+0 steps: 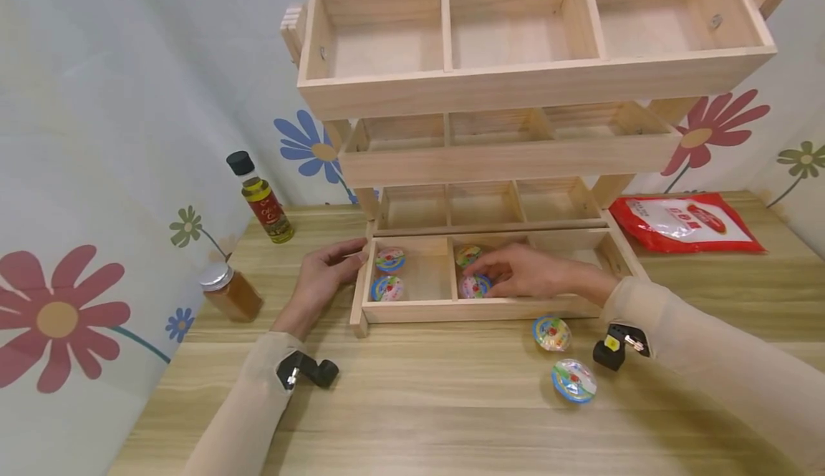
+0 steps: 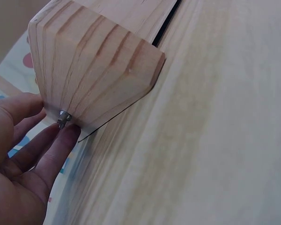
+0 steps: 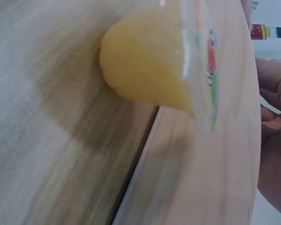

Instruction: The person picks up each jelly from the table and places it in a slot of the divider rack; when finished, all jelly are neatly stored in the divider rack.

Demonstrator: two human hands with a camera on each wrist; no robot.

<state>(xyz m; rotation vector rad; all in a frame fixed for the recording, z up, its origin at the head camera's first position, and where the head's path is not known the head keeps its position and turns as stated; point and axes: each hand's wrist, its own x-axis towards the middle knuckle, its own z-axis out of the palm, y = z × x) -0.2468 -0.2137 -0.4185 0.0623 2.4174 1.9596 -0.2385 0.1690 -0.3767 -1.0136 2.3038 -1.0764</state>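
Note:
My right hand (image 1: 525, 270) reaches into the middle compartment of the lowest wooden tray (image 1: 412, 311), its fingertips pinching the edge of a jelly cup (image 1: 475, 287). Just behind it lies another jelly cup (image 1: 468, 255), partly hidden by the fingers. In the left compartment are two more, a rear cup (image 1: 389, 259) and a front cup (image 1: 387, 288). My left hand (image 1: 325, 279) touches the rack's left side; in the left wrist view its extended fingers (image 2: 63, 145) meet the wooden end piece (image 2: 93, 61) beside a metal screw (image 2: 63, 118).
Two jelly cups lie on the table before the tray, one yellowish (image 1: 551, 333), one nearer (image 1: 573, 381). A spice jar (image 1: 232, 293) and an oil bottle (image 1: 267, 207) stand left; a red-and-white packet (image 1: 690, 222) lies right. Upper tiers (image 1: 535, 86) of the rack overhang the lowest tray.

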